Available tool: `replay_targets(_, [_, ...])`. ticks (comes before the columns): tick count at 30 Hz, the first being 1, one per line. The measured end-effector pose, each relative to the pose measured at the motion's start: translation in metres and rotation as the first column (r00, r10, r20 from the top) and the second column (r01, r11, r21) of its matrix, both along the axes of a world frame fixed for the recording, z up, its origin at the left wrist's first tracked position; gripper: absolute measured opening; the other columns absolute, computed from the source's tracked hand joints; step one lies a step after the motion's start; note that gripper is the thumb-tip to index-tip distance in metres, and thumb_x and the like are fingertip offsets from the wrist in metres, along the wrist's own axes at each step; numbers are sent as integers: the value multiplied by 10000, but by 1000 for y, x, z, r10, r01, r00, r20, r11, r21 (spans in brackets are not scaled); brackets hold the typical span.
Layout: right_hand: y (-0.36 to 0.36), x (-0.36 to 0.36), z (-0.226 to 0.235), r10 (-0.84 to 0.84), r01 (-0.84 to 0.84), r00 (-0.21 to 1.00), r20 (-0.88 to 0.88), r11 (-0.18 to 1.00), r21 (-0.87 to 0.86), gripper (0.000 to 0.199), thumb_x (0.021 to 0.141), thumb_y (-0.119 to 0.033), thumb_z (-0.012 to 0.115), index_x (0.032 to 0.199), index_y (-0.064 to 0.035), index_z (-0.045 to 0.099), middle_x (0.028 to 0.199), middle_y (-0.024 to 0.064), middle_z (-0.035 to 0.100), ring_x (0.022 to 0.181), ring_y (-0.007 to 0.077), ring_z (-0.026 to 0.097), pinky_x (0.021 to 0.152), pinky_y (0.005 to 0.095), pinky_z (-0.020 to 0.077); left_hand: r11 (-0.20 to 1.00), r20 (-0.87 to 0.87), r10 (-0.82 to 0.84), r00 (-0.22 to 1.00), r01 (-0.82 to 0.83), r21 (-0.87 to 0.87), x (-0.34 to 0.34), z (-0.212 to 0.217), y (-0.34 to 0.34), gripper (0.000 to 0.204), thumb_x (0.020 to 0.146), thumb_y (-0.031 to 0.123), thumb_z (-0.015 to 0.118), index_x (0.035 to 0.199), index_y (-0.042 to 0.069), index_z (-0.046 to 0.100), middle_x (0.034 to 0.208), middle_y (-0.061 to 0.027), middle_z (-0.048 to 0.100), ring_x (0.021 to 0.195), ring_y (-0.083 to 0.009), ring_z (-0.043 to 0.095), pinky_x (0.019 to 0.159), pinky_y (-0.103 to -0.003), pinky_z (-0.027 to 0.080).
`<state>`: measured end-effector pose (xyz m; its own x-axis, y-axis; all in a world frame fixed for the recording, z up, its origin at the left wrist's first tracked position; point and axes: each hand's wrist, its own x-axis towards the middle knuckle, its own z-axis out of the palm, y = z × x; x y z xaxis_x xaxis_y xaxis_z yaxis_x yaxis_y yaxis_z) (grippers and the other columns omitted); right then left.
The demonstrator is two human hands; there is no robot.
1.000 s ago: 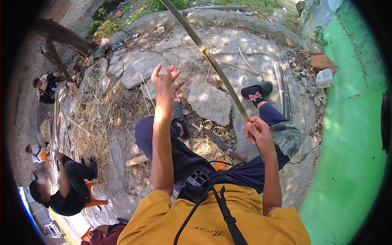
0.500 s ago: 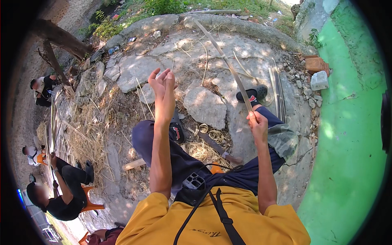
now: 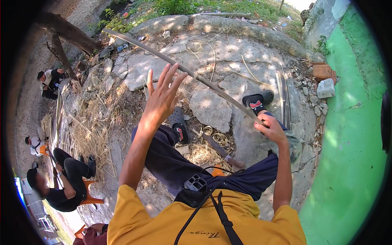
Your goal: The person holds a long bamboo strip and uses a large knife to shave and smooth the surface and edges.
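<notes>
Ground: cracked stone slabs (image 3: 212, 108), straw scattered.
Right hand (image 3: 272, 128): gripped bamboo strip (image 3: 183, 68) at its near end.
Left hand (image 3: 162, 96): released, fingers spread.
Strip: probably light, springy; best held near end.

The long bamboo strip (image 3: 183, 67) has swung leftward, now lying across the raised left hand's (image 3: 161, 98) fingertips.

Left hand (image 3: 161, 96) is raised on an outstretched arm, fingers spread wide, palm empty, just below the long strip (image 3: 183, 69). Right hand (image 3: 271, 128), elbow bent, closes its grip around the strip's near end
</notes>
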<state>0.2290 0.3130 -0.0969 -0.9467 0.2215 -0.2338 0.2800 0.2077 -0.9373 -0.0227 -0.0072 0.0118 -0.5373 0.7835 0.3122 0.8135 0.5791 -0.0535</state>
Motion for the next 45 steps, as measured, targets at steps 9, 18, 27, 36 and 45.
replay_targets(9, [52,-31,55,407,-395,894,188,913,-100,272,970,-210,657,1033,44,734,652,-21,557,541,51,490,484,222,360,992,63,-52,997,59,-109,-8,33,-26,295,868,215,719,1133,130,623,1132,-47,648,1119,-250,617,1028,-463,418])
replay_targets(18, [44,-83,7,225,112,911,-344,670,734,285,867,-295,777,1044,-73,753,1062,92,666,861,247,693,759,378,540,996,403,-4,915,38,-78,-24,3,-65,109,949,141,639,993,46,609,881,-103,658,795,-323,645,696,-418,483])
replay_targets(27, [-62,-24,-241,78,-423,782,619,794,436,344,753,-283,719,1080,-174,729,1067,148,726,988,344,698,866,445,557,956,533,267,803,-289,-44,-34,-7,-74,145,1031,143,521,1074,13,569,718,-120,621,628,-243,594,581,-380,431])
replay_targets(36, [-130,36,-335,123,-535,592,796,799,274,521,725,-430,848,1101,-88,733,1123,155,727,1085,344,683,899,486,548,755,982,-166,91,-628,186,19,0,-85,254,1023,91,559,1252,-20,567,884,-20,642,590,-22,461,497,-165,310])
replay_targets(45, [-147,47,-357,160,-625,600,784,705,334,487,716,-379,844,1087,-79,748,1104,155,734,1059,316,702,887,413,573,677,953,-290,-87,-722,141,72,-38,-48,306,1070,169,506,1348,72,425,856,-95,671,525,-96,606,476,-227,515])
